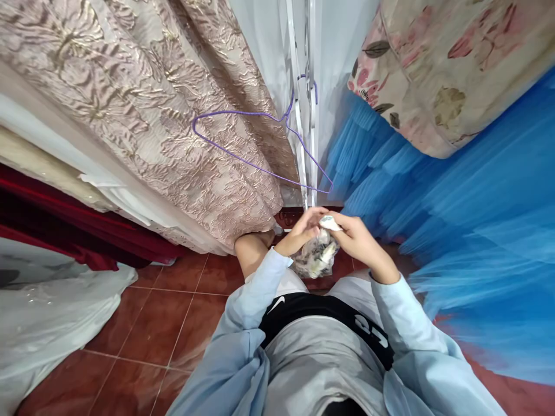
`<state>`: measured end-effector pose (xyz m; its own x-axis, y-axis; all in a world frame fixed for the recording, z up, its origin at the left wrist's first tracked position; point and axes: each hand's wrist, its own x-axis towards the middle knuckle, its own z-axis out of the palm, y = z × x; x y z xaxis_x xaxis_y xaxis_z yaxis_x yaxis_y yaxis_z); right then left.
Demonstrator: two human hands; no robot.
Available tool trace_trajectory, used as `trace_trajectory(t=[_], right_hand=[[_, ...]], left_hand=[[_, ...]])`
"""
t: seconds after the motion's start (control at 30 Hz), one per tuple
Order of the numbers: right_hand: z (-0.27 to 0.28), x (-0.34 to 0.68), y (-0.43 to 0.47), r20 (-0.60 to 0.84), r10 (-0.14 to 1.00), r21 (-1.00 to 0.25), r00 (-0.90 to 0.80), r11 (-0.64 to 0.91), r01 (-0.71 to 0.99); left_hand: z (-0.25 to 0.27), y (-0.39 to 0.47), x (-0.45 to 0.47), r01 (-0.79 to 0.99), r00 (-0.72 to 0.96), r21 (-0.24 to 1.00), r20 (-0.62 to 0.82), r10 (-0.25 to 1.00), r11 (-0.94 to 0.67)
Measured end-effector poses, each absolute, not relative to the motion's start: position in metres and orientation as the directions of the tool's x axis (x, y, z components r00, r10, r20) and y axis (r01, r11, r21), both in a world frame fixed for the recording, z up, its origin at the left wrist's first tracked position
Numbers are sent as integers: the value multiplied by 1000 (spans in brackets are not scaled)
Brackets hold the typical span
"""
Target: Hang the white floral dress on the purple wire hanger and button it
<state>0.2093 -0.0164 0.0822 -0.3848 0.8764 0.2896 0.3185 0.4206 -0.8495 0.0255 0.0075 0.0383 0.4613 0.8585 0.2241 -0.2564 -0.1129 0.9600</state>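
Observation:
A clear plastic bag (318, 259) hangs below my hands, above my lap. Pale, dark and yellowish-green contents show through it, but I cannot make out what they are. My left hand (302, 232) is closed around the upper left side of the bag, thumb and fingers bent inward. From the right, my right hand (353, 236) pinches a small white crumpled piece (330, 223) at the bag's top, which looks like part of the bag. The fingertips of both hands nearly meet there, and the far fingers are partly hidden.
A purple wire hanger (260, 167) hangs on a white metal stand (309, 115) just ahead. Brocade fabric (165, 115) drapes at left, with dark red cloth (52, 222) beyond it. Blue tulle (489, 231) and floral fabric (451, 75) hang at right. Red tiles (143, 323) form the floor.

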Motion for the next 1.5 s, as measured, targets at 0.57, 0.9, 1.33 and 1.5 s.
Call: trace_trajectory(t=[0.57, 0.9, 1.33, 1.5], right_hand=[[71, 229, 116, 541, 840, -817, 28, 517, 256], [84, 229, 108, 403, 912, -874, -72, 407, 265], [109, 239, 96, 390, 914, -856, -108, 403, 324], [109, 246, 98, 345, 936, -911, -65, 351, 217]], left_hand=[[56, 12, -54, 556, 439, 760, 76, 895, -337], [59, 41, -145, 791, 365, 465, 163, 917, -398], [129, 186, -207, 894, 51, 362, 500, 864, -263], [144, 236, -186, 744, -129, 591, 586, 800, -313]])
